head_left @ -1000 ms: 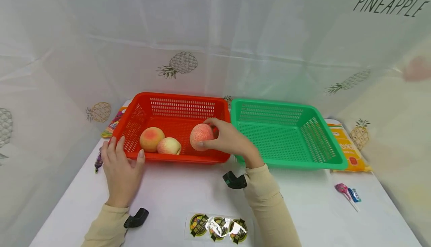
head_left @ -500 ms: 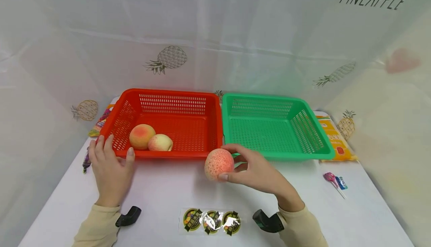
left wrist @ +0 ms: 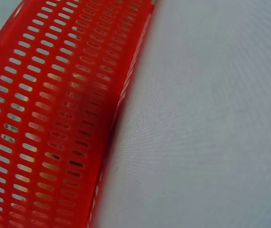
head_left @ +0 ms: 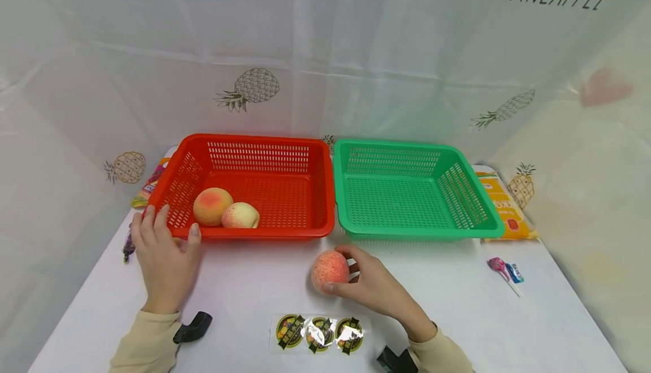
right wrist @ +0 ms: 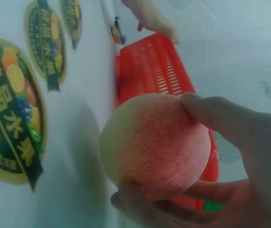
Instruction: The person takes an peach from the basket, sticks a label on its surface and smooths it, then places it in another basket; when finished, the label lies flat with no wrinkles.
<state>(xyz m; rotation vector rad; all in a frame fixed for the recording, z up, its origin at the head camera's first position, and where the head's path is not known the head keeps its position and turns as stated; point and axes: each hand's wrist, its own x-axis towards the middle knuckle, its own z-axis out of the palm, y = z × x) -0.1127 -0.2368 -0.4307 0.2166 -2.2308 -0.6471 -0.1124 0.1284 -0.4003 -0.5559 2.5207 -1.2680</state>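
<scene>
A pink speckled peach [head_left: 329, 272] is gripped between the thumb and fingers of my right hand [head_left: 373, 285], in front of the baskets and close over the table. The right wrist view shows the same peach [right wrist: 157, 146] with a pale yellow-green side, the thumb [right wrist: 221, 116] on top. My left hand [head_left: 166, 260] rests at the front left corner of the red basket [head_left: 285, 233], fingertips at its rim. Inside that basket an orange-red peach [head_left: 212, 206] and a paler peach [head_left: 241, 215] lie side by side at the front left. The left wrist view holds only the basket's slotted wall [left wrist: 54, 118] and white table.
A green basket [head_left: 419, 231] stands right of the red one. A strip of round fruit stickers [head_left: 320, 334] lies at the front. On the right are an orange packet [head_left: 508, 209], a lollipop [head_left: 500, 268] and a blue-wrapped sweet [head_left: 515, 273]. Colourful packaging [head_left: 147, 189] shows behind the red basket's left side.
My right hand has lifted the pink peach out of the red basket and brought it forward and down toward the table. The left hand stays at the basket's corner. The head view has shifted slightly.
</scene>
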